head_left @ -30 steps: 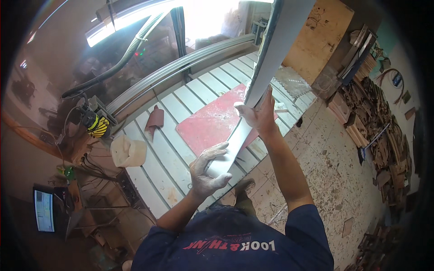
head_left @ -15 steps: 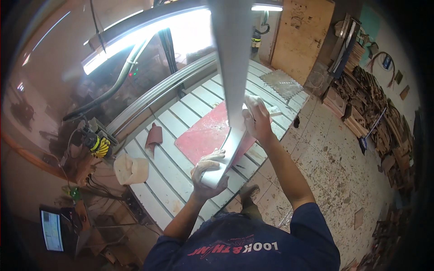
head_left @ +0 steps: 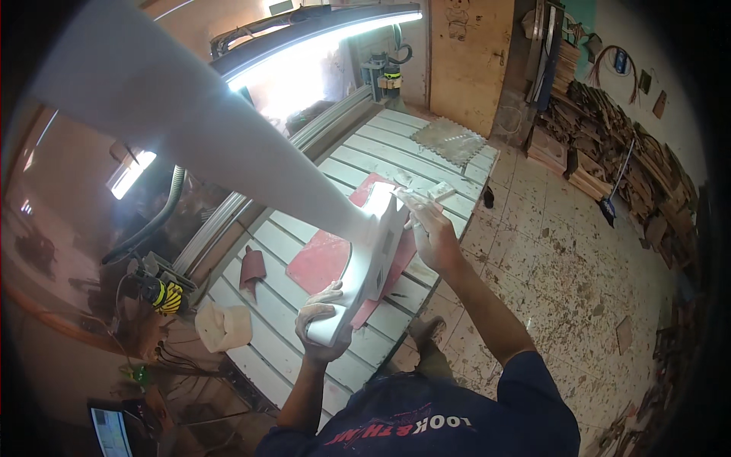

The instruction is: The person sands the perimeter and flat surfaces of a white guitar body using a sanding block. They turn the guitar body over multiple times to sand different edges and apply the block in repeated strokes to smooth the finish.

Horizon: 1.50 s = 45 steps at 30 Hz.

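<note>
A large white piece [head_left: 228, 137] spans the view, with a long broad arm rising to the upper left from a curved, foot-like base [head_left: 365, 259]. My left hand [head_left: 324, 312] is closed around the base's near, rounded end, fingers over the top and thumb side beneath. At the far end of the base, my right hand [head_left: 430, 228] grips the edge, its dusty fingertips against the white surface. The base is held over a red sheet [head_left: 320, 263], partly hidden beneath it. A curled piece of reddish-brown sandpaper [head_left: 253, 268] lies left of the sheet.
Under everything runs a white slatted machine bed [head_left: 274, 343]. On it are a cream cap-like object [head_left: 224, 327], a small pale block [head_left: 440, 191] and a scalloped grey sheet [head_left: 449, 141]. A metal rail [head_left: 221, 228] follows the left side. Scrap wood [head_left: 609, 145] is stacked at right.
The white piece has turned so its long arm swings to the upper left. Both hands keep hold of the base; the left has moved slightly left. The view has shifted too.
</note>
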{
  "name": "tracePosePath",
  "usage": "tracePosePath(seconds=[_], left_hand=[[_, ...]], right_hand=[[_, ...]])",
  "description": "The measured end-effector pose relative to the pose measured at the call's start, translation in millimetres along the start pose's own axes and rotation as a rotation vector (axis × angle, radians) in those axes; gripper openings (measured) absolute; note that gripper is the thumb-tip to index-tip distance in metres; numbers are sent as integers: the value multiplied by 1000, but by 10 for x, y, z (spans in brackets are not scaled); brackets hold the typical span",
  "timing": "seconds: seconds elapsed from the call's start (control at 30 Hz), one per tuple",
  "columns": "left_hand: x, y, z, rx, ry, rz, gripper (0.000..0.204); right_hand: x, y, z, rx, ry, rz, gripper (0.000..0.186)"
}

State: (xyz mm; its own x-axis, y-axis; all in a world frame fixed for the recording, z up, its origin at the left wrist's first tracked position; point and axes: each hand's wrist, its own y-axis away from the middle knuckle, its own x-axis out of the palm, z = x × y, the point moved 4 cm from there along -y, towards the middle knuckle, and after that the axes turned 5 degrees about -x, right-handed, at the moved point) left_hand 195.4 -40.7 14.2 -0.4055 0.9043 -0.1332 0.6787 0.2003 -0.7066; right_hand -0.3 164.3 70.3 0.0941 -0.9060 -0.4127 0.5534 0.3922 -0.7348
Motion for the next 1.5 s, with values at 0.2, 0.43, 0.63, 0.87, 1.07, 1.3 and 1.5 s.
tracePosePath(seconds=[0.2, 0.43, 0.63, 0.87, 1.07, 1.3, 1.5], left_hand=[[-143, 149, 62, -65, 45, 25, 47], [-305, -146, -373, -571, 635, 317, 93], [103, -1015, -756, -212, 146, 174, 74], [445, -1351, -722, 40, 426, 298, 24], [595, -1423, -656, -15, 470, 299, 25], [610, -1496, -631, -41, 501, 310, 25], [649, -1496, -654, -4, 462, 379, 27]], right_hand=[[175, -38, 39, -82, 113, 229, 46], [162, 95, 254, 85, 113, 333, 45], [163, 148, 425, 87, 37, 323, 45], [-28, 257, 391, 44, -34, 292, 43], [-147, 253, 455, 8, 78, 171, 43], [-66, 279, 247, 180, 120, 261, 53], [-46, 111, 40, 371, 354, 534, 49]])
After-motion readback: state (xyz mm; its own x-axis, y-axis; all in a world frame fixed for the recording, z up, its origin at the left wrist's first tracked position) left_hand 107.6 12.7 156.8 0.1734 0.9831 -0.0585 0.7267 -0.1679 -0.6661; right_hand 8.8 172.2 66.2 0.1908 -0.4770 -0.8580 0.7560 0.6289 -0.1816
